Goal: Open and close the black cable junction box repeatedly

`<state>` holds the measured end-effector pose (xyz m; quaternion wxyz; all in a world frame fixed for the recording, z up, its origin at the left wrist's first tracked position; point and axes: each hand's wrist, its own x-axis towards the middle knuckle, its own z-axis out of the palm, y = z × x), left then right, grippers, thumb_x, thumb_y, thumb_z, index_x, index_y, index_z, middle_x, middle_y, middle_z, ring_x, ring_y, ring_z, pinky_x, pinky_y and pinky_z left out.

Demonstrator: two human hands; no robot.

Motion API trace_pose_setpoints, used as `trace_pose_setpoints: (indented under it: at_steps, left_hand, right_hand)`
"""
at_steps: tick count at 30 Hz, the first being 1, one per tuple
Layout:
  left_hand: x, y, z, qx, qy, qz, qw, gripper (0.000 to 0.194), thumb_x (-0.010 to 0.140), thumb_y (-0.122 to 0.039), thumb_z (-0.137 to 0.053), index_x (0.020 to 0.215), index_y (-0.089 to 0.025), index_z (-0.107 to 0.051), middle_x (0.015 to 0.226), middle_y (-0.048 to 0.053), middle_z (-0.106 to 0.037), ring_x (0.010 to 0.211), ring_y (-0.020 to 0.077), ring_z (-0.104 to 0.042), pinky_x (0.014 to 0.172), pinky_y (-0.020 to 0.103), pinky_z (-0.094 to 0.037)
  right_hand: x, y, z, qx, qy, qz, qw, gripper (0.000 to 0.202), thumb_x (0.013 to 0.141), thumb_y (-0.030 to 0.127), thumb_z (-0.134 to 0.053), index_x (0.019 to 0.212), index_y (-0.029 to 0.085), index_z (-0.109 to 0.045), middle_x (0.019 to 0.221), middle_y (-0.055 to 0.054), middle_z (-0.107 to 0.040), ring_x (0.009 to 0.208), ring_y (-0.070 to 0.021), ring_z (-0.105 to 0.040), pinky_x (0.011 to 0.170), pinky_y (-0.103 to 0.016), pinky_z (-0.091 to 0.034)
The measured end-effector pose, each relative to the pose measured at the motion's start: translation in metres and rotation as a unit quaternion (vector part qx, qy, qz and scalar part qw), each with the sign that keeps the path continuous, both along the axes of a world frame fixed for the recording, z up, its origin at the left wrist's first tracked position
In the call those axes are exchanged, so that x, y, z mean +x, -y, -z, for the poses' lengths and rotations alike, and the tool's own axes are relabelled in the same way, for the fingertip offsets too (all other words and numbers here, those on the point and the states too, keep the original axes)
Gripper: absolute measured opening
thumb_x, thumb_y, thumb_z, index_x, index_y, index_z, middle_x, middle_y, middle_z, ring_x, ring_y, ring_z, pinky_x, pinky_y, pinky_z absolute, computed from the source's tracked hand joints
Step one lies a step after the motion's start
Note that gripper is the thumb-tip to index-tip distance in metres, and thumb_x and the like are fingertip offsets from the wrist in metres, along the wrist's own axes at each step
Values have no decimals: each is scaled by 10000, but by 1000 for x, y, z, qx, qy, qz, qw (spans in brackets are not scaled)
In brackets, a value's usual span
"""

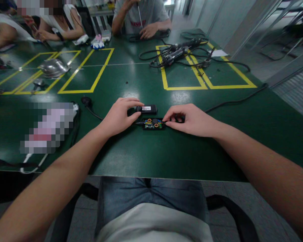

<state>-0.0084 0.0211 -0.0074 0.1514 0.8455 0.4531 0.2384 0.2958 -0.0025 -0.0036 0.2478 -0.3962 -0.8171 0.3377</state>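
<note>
An open black plastic case half [144,128] lies on the green table, with a circuit board [153,123] showing copper coils and coloured wires. Behind it sits the matching black ribbed cover [154,109] with a white label. My left hand [122,116] has its thumb and index finger on either side of the cover's left end. My right hand [189,119] pinches at the right end of the case, where a black cable enters; its fingertips partly hide the cable. Another cable end leaves the case on the left, below my left thumb.
A black plug [86,101] lies to the left, near a blurred-out device [49,129] with a white cable. Tangled black cables and tools [175,53] rest at the back right, a metal bowl-like part [54,68] at the back left. Across the table, a person [141,20] holds a thin rod.
</note>
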Motion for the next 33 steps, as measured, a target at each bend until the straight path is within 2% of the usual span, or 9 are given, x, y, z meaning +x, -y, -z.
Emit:
trace_pose_setpoints:
  at_steps: [7,11,14,16,19,23,25,28,33]
  left_hand:
    - [1,0,1,-19,-16,-24,999,379,1006,-287,-761,1367,-260,-875,1315,98,-880,1232,319,-753,1136,506,-601]
    - [0,7,-6,8,21,-11,1000,384,1000,-345,-757,1353,-241,-867,1238,96,-878,1119,289,-751,988,431,-612]
    - [-2,14,-15,13,67,34,997,405,986,-400,-777,1343,-228,-860,1222,88,-877,1052,260,-749,901,374,-589]
    - [-2,18,-19,8,79,68,994,398,984,-423,-790,1319,-221,-863,1219,87,-880,1035,249,-749,890,361,-575]
    - [-1,20,-20,-8,66,109,992,371,976,-399,-799,1292,-216,-867,1213,84,-883,1037,250,-752,879,357,-564]
    - [0,19,-17,-27,36,149,988,353,968,-333,-794,1292,-210,-861,1214,80,-881,1076,256,-765,991,389,-575]
    - [1,18,-16,-27,27,153,988,356,968,-318,-789,1300,-210,-856,1226,82,-876,1109,263,-766,1053,407,-573]
    - [1,18,-15,-30,16,148,988,369,967,-313,-788,1315,-204,-848,1231,87,-871,1112,265,-767,1056,410,-579]
    - [2,19,-14,-42,3,139,989,385,957,-307,-805,1330,-214,-841,1217,77,-869,1068,254,-768,1017,396,-586]
  right_hand:
    - [-3,2,3,-16,-37,15,999,243,893,378,-764,1091,236,-762,873,-27,-776,740,-199,-654,677,-361,-462]
    - [-3,2,3,-40,-59,23,997,275,863,388,-809,945,279,-570,890,-28,-773,729,-188,-619,656,-358,-460]
    - [0,1,3,-52,-67,12,996,323,837,327,-797,916,294,-486,912,-26,-770,729,-181,-600,656,-352,-461]
    - [2,0,4,-56,-72,4,996,319,782,245,-762,983,286,-517,999,-36,-768,752,-183,-622,652,-347,-462]
    - [5,0,3,-62,-74,-3,995,489,711,187,-730,1165,276,-574,1175,-64,-750,826,-201,-676,659,-342,-477]
    - [5,1,1,-40,-43,-6,998,574,765,251,-774,1325,259,-648,1261,-90,-766,849,-207,-680,696,-351,-504]
    - [3,1,1,-15,-15,1,1000,490,814,336,-819,1284,241,-716,1191,-85,-792,830,-210,-669,700,-356,-497]
    - [1,1,2,18,15,9,1000,367,841,433,-879,1135,229,-799,1004,-52,-788,799,-215,-657,715,-361,-480]
    - [-1,0,5,43,18,11,999,303,845,426,-915,1059,230,-830,918,-24,-760,767,-202,-643,731,-354,-470]
